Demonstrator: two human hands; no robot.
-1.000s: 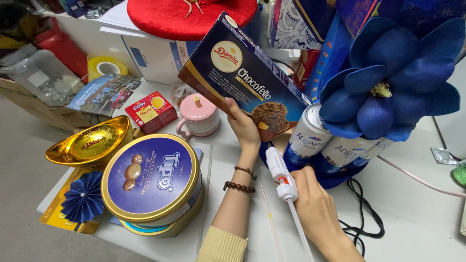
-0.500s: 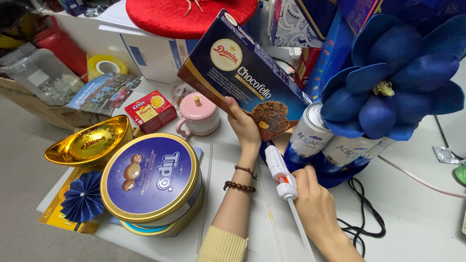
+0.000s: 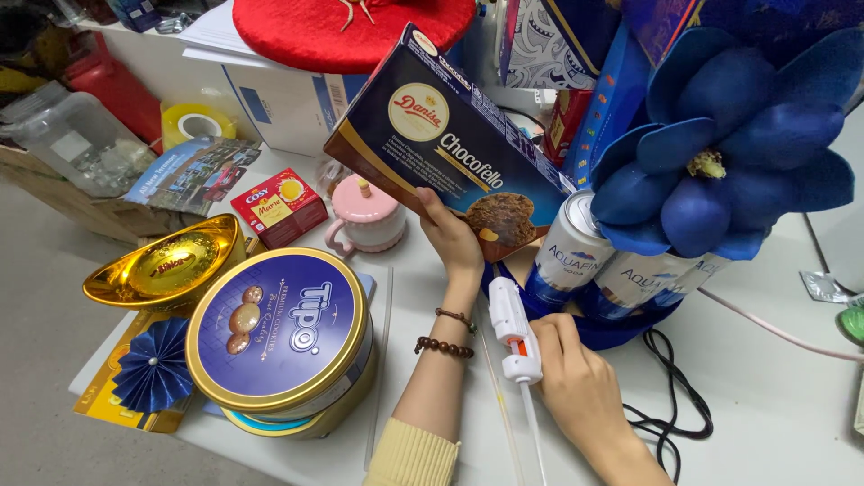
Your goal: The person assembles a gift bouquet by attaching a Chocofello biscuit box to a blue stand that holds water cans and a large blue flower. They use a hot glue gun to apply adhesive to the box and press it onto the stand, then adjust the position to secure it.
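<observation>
Fingers of left hand [image 3: 453, 241] clasp biscuit box [image 3: 447, 153]; right hand [image 3: 576, 389] grips glue gun [image 3: 513, 329].

dark blue biscuit box [image 3: 441, 148] | tilted, lifted | white glue gun [image 3: 513, 329] | upright

round tin [image 3: 279, 337] left of cans [image 3: 621, 265]

Single head-worn view, looking steeply down from close above

The camera faces forward over a cluttered white table [image 3: 765, 396], near enough that both forearms enter from the bottom edge; grey floor [image 3: 36, 297] shows at left; no second view overlaps.
</observation>
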